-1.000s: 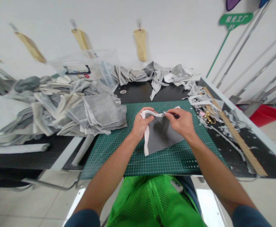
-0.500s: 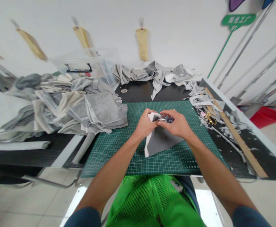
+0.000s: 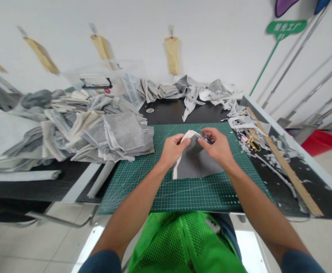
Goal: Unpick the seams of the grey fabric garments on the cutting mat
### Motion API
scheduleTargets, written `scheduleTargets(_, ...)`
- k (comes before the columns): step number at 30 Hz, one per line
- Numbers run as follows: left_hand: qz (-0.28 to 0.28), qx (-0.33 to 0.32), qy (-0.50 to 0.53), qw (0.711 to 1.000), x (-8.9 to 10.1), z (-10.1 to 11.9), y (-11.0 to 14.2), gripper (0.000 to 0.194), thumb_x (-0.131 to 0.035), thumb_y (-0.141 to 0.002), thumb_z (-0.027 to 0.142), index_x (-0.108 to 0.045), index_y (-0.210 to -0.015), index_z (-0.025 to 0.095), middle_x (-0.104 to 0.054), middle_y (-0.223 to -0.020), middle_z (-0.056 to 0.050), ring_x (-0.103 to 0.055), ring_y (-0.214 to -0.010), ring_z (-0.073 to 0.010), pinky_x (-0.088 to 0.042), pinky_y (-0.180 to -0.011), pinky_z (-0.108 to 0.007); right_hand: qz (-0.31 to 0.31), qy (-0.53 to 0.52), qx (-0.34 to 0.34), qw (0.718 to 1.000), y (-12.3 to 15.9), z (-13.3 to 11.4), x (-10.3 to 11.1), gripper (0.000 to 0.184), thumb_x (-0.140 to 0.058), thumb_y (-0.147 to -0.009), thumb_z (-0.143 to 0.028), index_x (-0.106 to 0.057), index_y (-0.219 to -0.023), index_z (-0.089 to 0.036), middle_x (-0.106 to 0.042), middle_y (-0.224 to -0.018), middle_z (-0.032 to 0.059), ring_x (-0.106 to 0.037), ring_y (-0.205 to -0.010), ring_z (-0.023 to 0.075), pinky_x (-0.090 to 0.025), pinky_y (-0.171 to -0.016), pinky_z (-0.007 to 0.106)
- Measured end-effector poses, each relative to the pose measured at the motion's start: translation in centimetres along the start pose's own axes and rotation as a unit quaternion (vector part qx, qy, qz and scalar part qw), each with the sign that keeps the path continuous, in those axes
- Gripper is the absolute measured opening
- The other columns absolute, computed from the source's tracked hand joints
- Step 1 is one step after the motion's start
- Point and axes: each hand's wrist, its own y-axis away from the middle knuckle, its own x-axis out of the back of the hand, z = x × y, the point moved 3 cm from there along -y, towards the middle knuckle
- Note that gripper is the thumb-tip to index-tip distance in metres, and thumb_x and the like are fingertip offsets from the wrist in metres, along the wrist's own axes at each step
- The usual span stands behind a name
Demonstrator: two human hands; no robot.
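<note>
A grey piece of cloth (image 3: 195, 163) with a white edge stands partly raised above the green cutting mat (image 3: 137, 185), its lower part lying near the mat. My left hand (image 3: 173, 149) pinches its white top edge between thumb and fingers. My right hand (image 3: 215, 144) is closed around small dark-handled scissors (image 3: 208, 139), and its thumb presses against the cloth's upper right. The blades are mostly hidden by the fingers.
Grey cloth pieces (image 3: 123, 131) are piled at the left, before a clear plastic box (image 3: 97, 77). Scraps (image 3: 192, 93) lie along the back. To the right are a wooden ruler (image 3: 285, 163), gold-handled scissors (image 3: 252, 145) and loose trimmings. A red bucket (image 3: 322, 142) stands beyond.
The scissors have drawn back from the cloth's edge and tucked into my right hand. My left hand has shifted its hold, and the cloth's grey face is opened out more.
</note>
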Motion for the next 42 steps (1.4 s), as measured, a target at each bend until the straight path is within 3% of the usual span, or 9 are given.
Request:
scheduleTargets(2, 0.012, -0.016, 0.022, 1.000, 0.0, 0.0, 0.0, 0.032, -0.078, -0.084, 0.046, -0.080, -0.100, 0.018, -0.077, -0.094, -0.004, -0.066, -0.083, -0.0187, -0.049, -0.076, -0.030, 0.017, 0.002, 0.014, 1.000, 0.2, -0.4, 0.1, 0.049, -0.077, -0.082, -0.045, -0.066, -0.124, -0.022, -0.074, -0.107, 0.0079, -0.067, -0.089, 0.0227, -0.055, -0.081, 0.038)
scheduleTargets(4, 0.015, -0.022, 0.028, 0.999, -0.1, 0.1, 0.1, 0.033, -0.077, -0.086, 0.047, -0.080, -0.103, 0.018, -0.079, -0.100, -0.006, -0.068, -0.087, -0.0196, -0.051, -0.080, -0.030, 0.026, 0.005, 0.043, 0.999, 0.5, -1.1, 0.2, 0.044, -0.073, -0.087, -0.044, -0.066, -0.124, -0.023, -0.073, -0.111, 0.0088, -0.068, -0.093, 0.0234, -0.056, -0.084, 0.039)
scheduleTargets(8, 0.026, -0.020, 0.030, 0.999, -0.1, 0.4, 0.4, 0.032, -0.080, -0.084, 0.046, -0.081, -0.100, 0.018, -0.080, -0.095, -0.006, -0.069, -0.082, -0.0190, -0.052, -0.077, -0.030, 0.045, 0.037, 0.146, 0.988, 1.2, -2.8, 0.3, 0.026, -0.067, -0.095, -0.035, -0.070, -0.119, -0.024, -0.073, -0.113, 0.0094, -0.069, -0.103, 0.0250, -0.057, -0.090, 0.040)
scheduleTargets(12, 0.030, -0.024, 0.042, 0.998, -0.1, 0.4, 0.5, 0.031, -0.085, -0.079, 0.044, -0.080, -0.093, 0.017, -0.079, -0.088, -0.005, -0.068, -0.077, -0.0167, -0.051, -0.075, -0.029, 0.084, 0.071, 0.239, 0.965, 1.6, -3.2, 0.1, 0.023, -0.069, -0.095, -0.028, -0.072, -0.117, -0.024, -0.072, -0.113, 0.0109, -0.068, -0.104, 0.0255, -0.059, -0.091, 0.043)
scheduleTargets(15, 0.026, -0.030, 0.055, 0.998, -0.2, 0.3, 0.5, 0.030, -0.087, -0.076, 0.041, -0.078, -0.091, 0.016, -0.077, -0.086, -0.004, -0.067, -0.076, -0.0152, -0.051, -0.074, -0.027, 0.103, 0.083, 0.268, 0.954, 1.8, -3.1, -0.2, 0.024, -0.071, -0.094, -0.025, -0.072, -0.117, -0.025, -0.073, -0.109, 0.0099, -0.069, -0.101, 0.0254, -0.060, -0.090, 0.044)
scheduleTargets(25, 0.006, -0.022, 0.138, 0.990, -0.7, 0.4, 0.6, 0.031, -0.093, -0.069, 0.034, -0.075, -0.090, 0.018, -0.076, -0.090, -0.001, -0.067, -0.082, -0.0137, -0.051, -0.082, -0.028, 0.123, 0.055, 0.248, 0.959, 2.0, -3.1, -0.4, 0.024, -0.075, -0.092, -0.026, -0.074, -0.116, -0.025, -0.073, -0.108, 0.0092, -0.069, -0.099, 0.0242, -0.062, -0.086, 0.043)
scheduleTargets(34, -0.006, -0.019, 0.138, 0.990, -0.9, 0.3, 0.7, 0.032, -0.090, -0.074, 0.035, -0.082, -0.102, 0.021, -0.080, -0.104, -0.005, -0.071, -0.094, -0.0187, -0.052, -0.093, -0.034, 0.115, 0.040, 0.246, 0.961, 2.1, -3.0, -0.4, 0.023, -0.074, -0.092, -0.025, -0.074, -0.115, -0.026, -0.074, -0.108, 0.0089, -0.070, -0.100, 0.0243, -0.062, -0.087, 0.044)
scheduleTargets(42, -0.016, -0.016, 0.114, 0.993, -0.8, 0.5, 0.8, 0.032, -0.089, -0.075, 0.039, -0.084, -0.100, 0.020, -0.080, -0.102, -0.006, -0.070, -0.092, -0.0202, -0.053, -0.090, -0.034, 0.127, 0.044, 0.251, 0.959, 2.1, -3.2, -0.3, 0.019, -0.072, -0.094, -0.025, -0.075, -0.113, -0.027, -0.074, -0.104, 0.0081, -0.070, -0.098, 0.0244, -0.062, -0.086, 0.044)
